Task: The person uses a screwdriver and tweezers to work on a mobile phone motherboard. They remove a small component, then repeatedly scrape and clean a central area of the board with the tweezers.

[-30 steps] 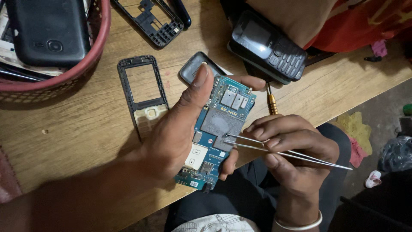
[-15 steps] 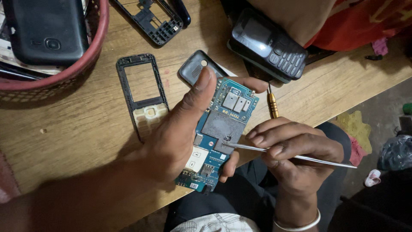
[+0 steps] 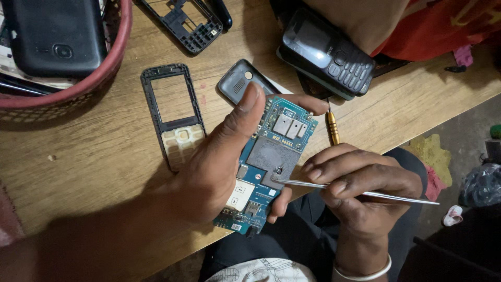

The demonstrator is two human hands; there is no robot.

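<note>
Since a moment ago we have closed the tweezers (image 3: pixel 355 190) to a single line, tip down on the grey shield of the blue circuit board (image 3: pixel 269 164). Our left hand (image 3: pixel 214 167) grips that board above the wooden table (image 3: pixel 104 172), its long axis running from lower left to upper right. Our right hand (image 3: pixel 365 190), pinching the tweezers, reaches in from the right, its fingers just beside the board's edge.
</note>
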